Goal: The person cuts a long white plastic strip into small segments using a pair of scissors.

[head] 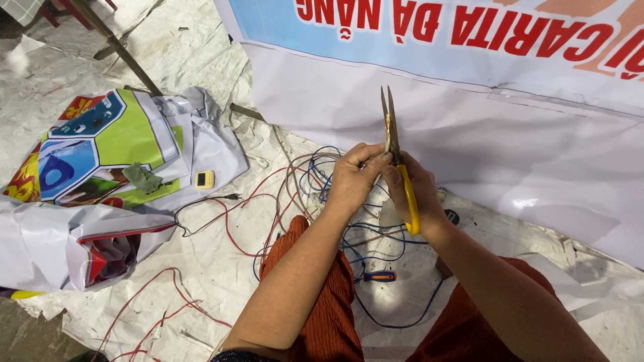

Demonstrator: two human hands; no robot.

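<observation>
My right hand [419, 191] grips a pair of scissors [391, 127] by its yellow handles, the rusty blades nearly together and pointing up and away from me. My left hand [354, 177] meets it from the left, thumb and fingers pinched at the base of the blades. Whether a thin wire sits between those fingers is too small to tell. Under both hands lies a tangle of red, blue and white wires [302, 188] on a white plastic sheet [221, 268]. My knees in rust-red ribbed cloth [322, 322] frame the bottom of the view.
A small screwdriver [377, 276] with an orange and blue handle lies between my legs. A large white printed banner [510, 134] covers the far right. Crumpled colourful printed sheets [100, 154] lie at left, with a small yellow gadget [204, 179] on them. A metal pole [121, 47] slants at the top left.
</observation>
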